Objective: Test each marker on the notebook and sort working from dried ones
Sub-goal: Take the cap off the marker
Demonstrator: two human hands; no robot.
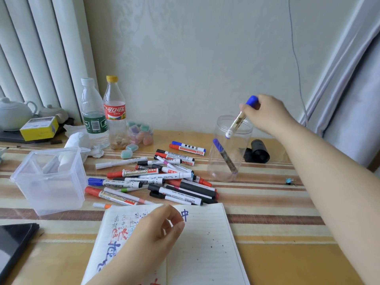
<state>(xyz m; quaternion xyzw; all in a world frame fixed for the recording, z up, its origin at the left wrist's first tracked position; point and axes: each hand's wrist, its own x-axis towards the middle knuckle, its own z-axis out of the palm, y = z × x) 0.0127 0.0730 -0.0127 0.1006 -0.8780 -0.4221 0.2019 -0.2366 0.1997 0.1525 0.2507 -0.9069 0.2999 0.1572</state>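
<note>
Right hand (269, 112) pinches a blue marker (239, 118) over the jar (230, 149); left hand (156, 229) rests loosely curled on the notebook (205, 243), marker pile (156, 177) between.

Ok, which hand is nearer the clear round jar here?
Right. The right hand holds a blue-capped marker just above the clear round jar, its lower end dipping into the mouth. The left hand rests on the notebook, well away.

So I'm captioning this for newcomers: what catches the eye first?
The right hand holds a blue-capped marker over the clear jar, which has one marker inside. Left of the jar lies a jumble of markers, and the left hand rests on the scribbled notebook.
</note>
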